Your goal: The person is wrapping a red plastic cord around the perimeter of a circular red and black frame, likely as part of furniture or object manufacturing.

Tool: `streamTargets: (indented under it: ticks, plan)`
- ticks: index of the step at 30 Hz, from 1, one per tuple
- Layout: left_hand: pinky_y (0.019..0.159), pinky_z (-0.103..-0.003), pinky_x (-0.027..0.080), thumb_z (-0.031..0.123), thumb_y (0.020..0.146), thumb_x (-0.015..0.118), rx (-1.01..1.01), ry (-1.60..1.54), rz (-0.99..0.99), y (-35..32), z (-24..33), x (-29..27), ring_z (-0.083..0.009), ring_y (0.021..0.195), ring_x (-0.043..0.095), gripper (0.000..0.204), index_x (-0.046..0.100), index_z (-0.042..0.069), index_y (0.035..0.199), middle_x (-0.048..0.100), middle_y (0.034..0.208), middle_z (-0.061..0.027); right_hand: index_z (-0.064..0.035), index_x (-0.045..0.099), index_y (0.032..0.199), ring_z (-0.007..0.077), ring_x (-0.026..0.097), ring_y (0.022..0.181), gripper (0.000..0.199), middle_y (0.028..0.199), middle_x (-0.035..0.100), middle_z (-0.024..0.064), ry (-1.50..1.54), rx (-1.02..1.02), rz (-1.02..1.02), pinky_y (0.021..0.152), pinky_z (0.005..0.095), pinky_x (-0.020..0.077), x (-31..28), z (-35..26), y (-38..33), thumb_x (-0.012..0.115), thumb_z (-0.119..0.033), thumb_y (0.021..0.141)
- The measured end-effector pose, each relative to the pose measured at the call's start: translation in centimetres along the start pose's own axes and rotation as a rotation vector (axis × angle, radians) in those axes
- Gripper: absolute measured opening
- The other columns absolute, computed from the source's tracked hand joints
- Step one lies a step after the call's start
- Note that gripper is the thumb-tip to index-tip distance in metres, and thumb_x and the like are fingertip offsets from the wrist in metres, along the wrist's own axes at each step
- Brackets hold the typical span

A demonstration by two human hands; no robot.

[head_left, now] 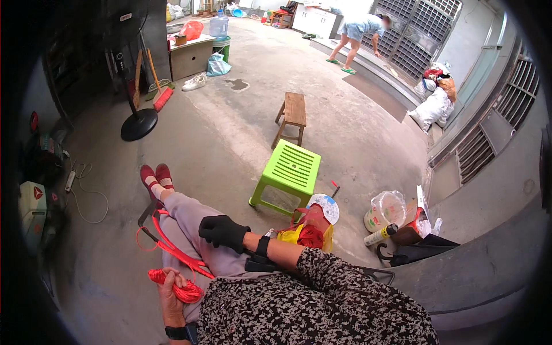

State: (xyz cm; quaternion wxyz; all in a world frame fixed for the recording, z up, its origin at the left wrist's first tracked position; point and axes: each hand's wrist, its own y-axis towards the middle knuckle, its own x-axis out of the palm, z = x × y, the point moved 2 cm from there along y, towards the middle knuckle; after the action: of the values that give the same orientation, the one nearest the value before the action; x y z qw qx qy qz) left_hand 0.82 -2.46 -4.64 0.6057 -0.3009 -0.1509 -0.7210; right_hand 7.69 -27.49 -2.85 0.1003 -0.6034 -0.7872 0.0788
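Observation:
My left hand (169,294), bare with a dark wristband, is closed around a bundle of shiny red cord (188,293) beside my left thigh. Across my lap lies a dark curved strip partly wrapped in red cord (179,252), with a thin loop of cord hanging off its side. My right hand (223,233) wears a black glove and rests on my thigh, fingers curled in; whatever they may hold is hidden. To the right of my right forearm is a yellow and red bag (307,231) with red cord in it.
A green plastic stool (292,169) stands ahead, a wooden stool (294,110) behind it. At right are a clear bin (385,210), a spray can (379,236) and a black umbrella (422,252). A fan base (139,125) stands left. Another person (359,34) bends near the far doorway.

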Motion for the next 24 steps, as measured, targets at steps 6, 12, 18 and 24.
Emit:
streamTargets:
  ticks: [6,12,18,24]
  plan:
    - [0.057,-0.027,0.045,0.01,0.09,0.057,-0.008,-0.016,0.039,0.5,0.1,0.9,-0.0148,0.058,0.05,0.008,0.053,0.003,0.089,0.048,0.061,-0.0033,-0.0061,0.062,0.085,0.0103,0.055,0.058,0.014,0.07,0.059,0.0031,-0.013,0.003,0.0,0.052,0.0257,0.0468,-0.5,0.2,0.2,0.061,-0.02,0.085]
    - [0.057,-0.028,0.045,0.015,0.092,0.056,0.019,-0.039,0.09,-0.5,0.5,-1.3,-0.0145,0.058,0.049,0.01,0.053,0.006,0.09,0.046,0.06,-0.0023,-0.0071,0.062,0.086,0.0095,0.054,0.055,0.015,0.068,0.058,0.0022,-0.054,0.03,-0.012,0.05,0.0256,0.0461,1.0,1.2,1.0,0.061,-0.022,0.085]
    - [0.05,-0.028,0.038,0.032,0.09,0.055,0.01,-0.339,0.107,-2.9,6.2,2.4,-0.012,0.054,0.042,0.027,0.051,0.005,0.086,0.041,0.056,0.0002,-0.0033,0.059,0.104,0.0116,0.056,0.074,0.017,0.086,0.06,0.003,0.125,-0.195,-0.237,0.065,0.0285,0.0498,-2.2,3.4,0.5,0.06,-0.012,0.089]
    - [0.05,-0.026,0.04,0.027,0.084,0.06,0.096,-0.388,-0.344,-6.8,11.7,7.7,-0.0168,0.059,0.05,0.026,0.053,0.001,0.083,0.047,0.058,-0.0035,-0.0066,0.045,0.132,0.0186,0.053,0.114,0.06,0.123,0.056,0.0086,-0.371,-0.313,-0.123,0.092,0.0327,0.0457,0.8,-4.7,0.1,0.07,-0.008,0.077]
